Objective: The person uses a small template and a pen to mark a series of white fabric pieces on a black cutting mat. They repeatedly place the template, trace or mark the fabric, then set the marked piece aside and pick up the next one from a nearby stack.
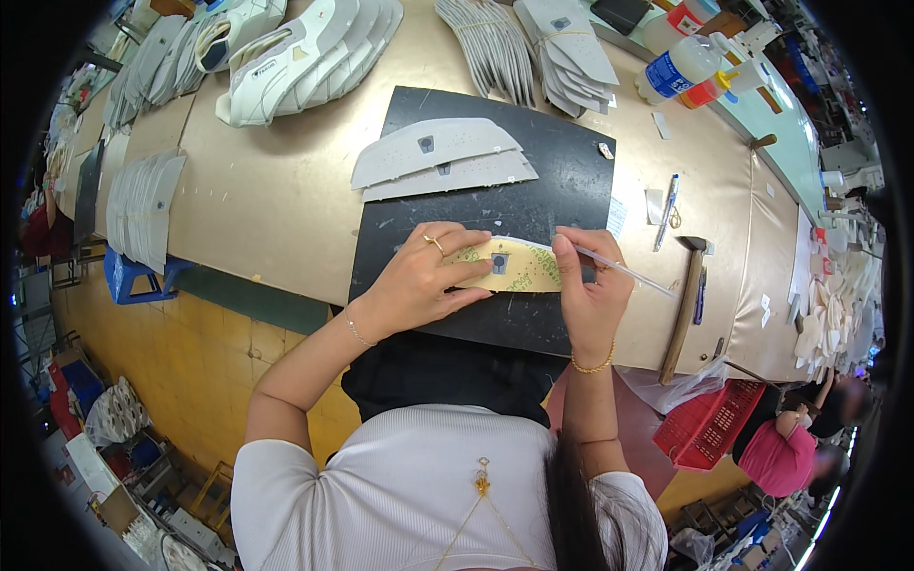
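Observation:
A pale yellow shoe-upper piece (526,270) with green print and a small dark patch lies on the black mat (400,112) before me. My left hand (419,274) holds its left part down, fingers bent over it. At the other end, my right hand (592,290) is closed in a pinch round a thin whitish stick (636,273), whose tail points down to the right. The stick's tip by the fingertips is hard to make out. Just beyond, two overlapping grey shoe pieces (447,152) with dark patches lie on the mat.
A hammer (682,314) and pens (669,211) lie to the right. Stacks of grey pieces (486,48) and white shoe uppers (305,62) stand at the back, with bottles (681,68) at the back right. A red basket (700,428) sits below the table's right edge; people work beyond it.

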Demonstrator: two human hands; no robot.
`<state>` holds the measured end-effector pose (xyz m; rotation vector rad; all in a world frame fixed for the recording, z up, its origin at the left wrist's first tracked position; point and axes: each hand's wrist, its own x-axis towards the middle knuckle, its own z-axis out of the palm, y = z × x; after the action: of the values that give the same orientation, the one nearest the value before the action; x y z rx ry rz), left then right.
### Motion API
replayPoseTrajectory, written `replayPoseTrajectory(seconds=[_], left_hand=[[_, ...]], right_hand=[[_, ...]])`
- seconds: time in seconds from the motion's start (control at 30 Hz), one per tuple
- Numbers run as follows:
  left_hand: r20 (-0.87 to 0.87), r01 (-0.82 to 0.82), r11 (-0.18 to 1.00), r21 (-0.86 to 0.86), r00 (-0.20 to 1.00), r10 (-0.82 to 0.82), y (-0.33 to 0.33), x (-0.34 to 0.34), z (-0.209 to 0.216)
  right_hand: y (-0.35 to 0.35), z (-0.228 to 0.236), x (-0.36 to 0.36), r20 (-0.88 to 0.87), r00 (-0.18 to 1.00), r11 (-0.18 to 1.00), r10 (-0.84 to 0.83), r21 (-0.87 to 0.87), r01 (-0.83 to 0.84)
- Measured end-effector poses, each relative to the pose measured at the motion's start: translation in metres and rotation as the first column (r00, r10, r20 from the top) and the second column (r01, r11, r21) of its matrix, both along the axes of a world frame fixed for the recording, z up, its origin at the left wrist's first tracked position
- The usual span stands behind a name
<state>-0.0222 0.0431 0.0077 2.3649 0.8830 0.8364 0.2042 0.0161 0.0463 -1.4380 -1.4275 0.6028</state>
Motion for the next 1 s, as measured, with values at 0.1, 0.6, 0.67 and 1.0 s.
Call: replayPoseTrajectory(seconds=[0.1, 0.6, 0.67, 1.0], left_hand=[[0.001, 0.001, 1.0, -0.004, 1.0, -0.001, 0.0, 0.0, -0.001], [-0.035, -0.01, 1.0, 0.011, 0.999, 0.01, -0.002, 0.003, 0.004], [-0.033, -0.005, 1.0, 0.006, 0.999, 0.005, -0.001, 0.004, 0.005], [-0.026, -0.001, 1.0, 0.023, 1.0, 0.002, 0.0, 0.005, 0.006]], right_hand=[[0.0, -0.002, -0.003, -0.012, 1.0, 1.0, 0.022, -0.009, -0.022], [0.017, -0.006, -0.016, 0.294, 0.924, 0.967, 0.244, -0.147, -0.208], [0.018, -0.01, -0.015, 0.353, 0.9, 0.965, 0.256, -0.146, -0.217], [0.02, -0.01, -0.022, 0.529, 0.813, 0.97, 0.243, -0.158, -0.187]])
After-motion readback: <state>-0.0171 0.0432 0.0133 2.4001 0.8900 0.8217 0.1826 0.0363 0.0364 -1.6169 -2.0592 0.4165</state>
